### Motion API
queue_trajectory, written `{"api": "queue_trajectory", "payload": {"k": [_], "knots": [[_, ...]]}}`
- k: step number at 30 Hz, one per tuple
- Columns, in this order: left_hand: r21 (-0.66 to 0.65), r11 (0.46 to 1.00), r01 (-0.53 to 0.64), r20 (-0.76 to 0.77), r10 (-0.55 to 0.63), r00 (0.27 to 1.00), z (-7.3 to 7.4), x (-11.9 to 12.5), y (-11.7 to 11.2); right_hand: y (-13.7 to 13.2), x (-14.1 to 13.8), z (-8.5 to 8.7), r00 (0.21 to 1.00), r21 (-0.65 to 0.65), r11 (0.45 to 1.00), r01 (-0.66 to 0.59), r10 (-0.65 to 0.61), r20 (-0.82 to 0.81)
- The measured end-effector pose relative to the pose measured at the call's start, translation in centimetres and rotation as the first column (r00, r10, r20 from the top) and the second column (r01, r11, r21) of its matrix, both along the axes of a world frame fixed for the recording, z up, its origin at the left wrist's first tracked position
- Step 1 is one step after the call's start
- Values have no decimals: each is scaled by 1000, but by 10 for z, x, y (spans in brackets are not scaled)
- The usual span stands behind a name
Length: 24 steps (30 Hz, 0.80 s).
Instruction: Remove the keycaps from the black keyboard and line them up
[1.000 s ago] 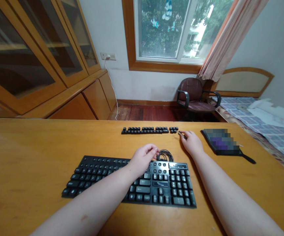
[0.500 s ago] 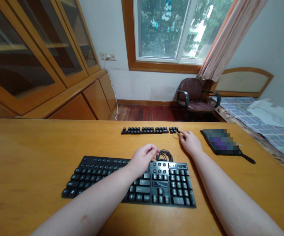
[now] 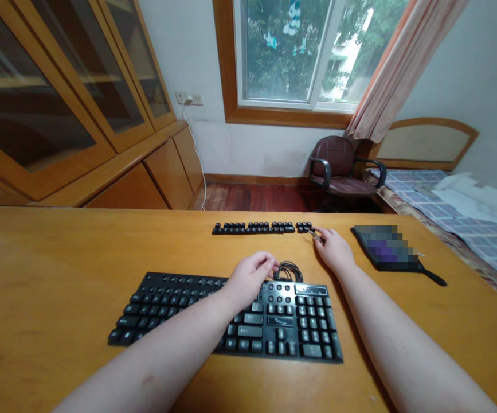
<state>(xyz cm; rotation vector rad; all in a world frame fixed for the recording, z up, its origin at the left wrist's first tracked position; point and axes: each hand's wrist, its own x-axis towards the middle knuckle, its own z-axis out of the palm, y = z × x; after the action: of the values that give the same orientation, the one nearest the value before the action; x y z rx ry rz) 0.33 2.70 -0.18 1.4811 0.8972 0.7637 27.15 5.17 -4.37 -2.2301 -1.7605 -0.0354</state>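
A black keyboard (image 3: 248, 331) lies across the desk in front of me; along its back rows the switches show without keycaps. My left hand (image 3: 250, 278) is over the keyboard's back edge, beside a coiled black cable (image 3: 290, 271). Its thumb and fingers are pinched together, and what they hold, if anything, is hidden. Further off, my right hand (image 3: 333, 248) rests on the desk, closed on a thin metal tool (image 3: 317, 236), perhaps a keycap puller. The tool's tip is at the right end of two rows of loose black keycaps (image 3: 269, 228).
To the right of my right hand lies a dark pouch (image 3: 381, 249) with a strap, partly pixelated. The wooden desk (image 3: 59, 258) ends behind the keycaps. Beyond it are an office chair (image 3: 336, 163), a bed (image 3: 454, 195) and a glass-fronted cabinet (image 3: 123, 135).
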Motion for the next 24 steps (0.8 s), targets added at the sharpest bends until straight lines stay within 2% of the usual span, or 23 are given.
{"api": "queue_trajectory", "payload": {"k": [24], "knots": [[-16, 1000, 1, 7, -1, 1000, 1, 1, 0, -2, -4, 4, 1000, -22, 1000, -1, 0, -10]]}}
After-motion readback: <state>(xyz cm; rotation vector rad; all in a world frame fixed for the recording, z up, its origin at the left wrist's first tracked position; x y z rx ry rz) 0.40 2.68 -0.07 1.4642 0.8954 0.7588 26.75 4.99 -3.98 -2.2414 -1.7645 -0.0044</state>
